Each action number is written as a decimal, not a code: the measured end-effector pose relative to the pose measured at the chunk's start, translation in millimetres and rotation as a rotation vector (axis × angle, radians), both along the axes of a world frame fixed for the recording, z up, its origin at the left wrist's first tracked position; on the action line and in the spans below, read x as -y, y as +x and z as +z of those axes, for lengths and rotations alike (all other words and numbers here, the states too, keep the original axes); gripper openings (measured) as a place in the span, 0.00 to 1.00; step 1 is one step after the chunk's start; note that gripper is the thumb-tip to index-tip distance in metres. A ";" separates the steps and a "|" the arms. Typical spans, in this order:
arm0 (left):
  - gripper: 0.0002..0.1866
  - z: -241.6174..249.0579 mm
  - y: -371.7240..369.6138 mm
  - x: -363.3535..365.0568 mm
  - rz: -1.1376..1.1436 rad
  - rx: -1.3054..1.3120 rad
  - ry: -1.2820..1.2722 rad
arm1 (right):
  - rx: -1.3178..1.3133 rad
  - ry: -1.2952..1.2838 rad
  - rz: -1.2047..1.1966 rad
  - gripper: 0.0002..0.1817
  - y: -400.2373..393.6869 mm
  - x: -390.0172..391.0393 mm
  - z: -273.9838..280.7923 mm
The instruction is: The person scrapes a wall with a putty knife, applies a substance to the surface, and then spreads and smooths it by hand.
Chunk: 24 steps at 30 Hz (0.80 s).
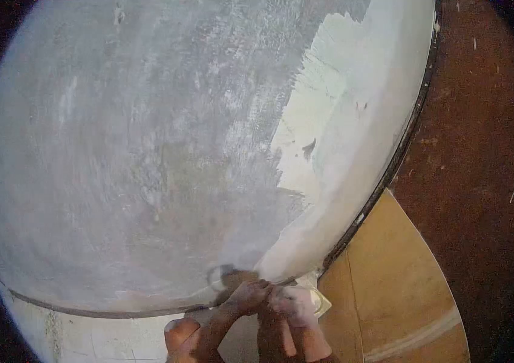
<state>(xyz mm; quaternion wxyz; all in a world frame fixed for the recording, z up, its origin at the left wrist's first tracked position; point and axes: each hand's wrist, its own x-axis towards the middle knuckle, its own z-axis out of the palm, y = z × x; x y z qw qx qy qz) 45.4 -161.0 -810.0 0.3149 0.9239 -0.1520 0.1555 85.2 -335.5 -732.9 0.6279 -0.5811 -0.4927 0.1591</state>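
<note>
My left hand (249,297) is at the bottom of the view, close to the lower edge of a large grey and white wall (172,151). Its fingers are drawn together and point toward my right hand (295,304), which is slightly blurred. The fingers of the right hand are curled; I cannot tell what either hand grips. Just beyond the right hand shows a pale, squarish thing (321,304) with a yellowish rim, partly hidden by that hand. A jagged patch of whitish filler (308,127) covers part of the wall's right side.
A dark strip (411,124) runs along the wall's right and lower edges. Beyond it lie a tan board (399,278) and a reddish-brown floor (481,127) with pale marks. At lower left is a whitish surface (99,339). A shadow falls on the wall above my left hand.
</note>
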 end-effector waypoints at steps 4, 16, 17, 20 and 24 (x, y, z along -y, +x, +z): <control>0.19 -8.0 -1.6 -2.1 -0.061 -0.065 -0.027 | 0.012 -0.091 -0.111 0.09 -33.4 -17.7 9.0; 0.19 -69.8 -131.8 -44.8 0.634 -0.477 -0.077 | 1.126 0.402 0.184 0.09 -30.4 -69.0 44.8; 0.19 -118.0 -204.4 -60.2 0.843 -0.795 -0.083 | 1.200 0.434 0.186 0.08 -26.8 -76.2 67.8; 0.18 -121.3 -232.8 -62.7 0.857 -0.799 -0.072 | 1.328 0.611 0.112 0.13 -24.8 -105.9 116.5; 0.16 -19.5 -103.8 -44.9 0.453 -0.373 0.070 | 1.467 0.652 0.260 0.13 -22.2 -119.5 148.8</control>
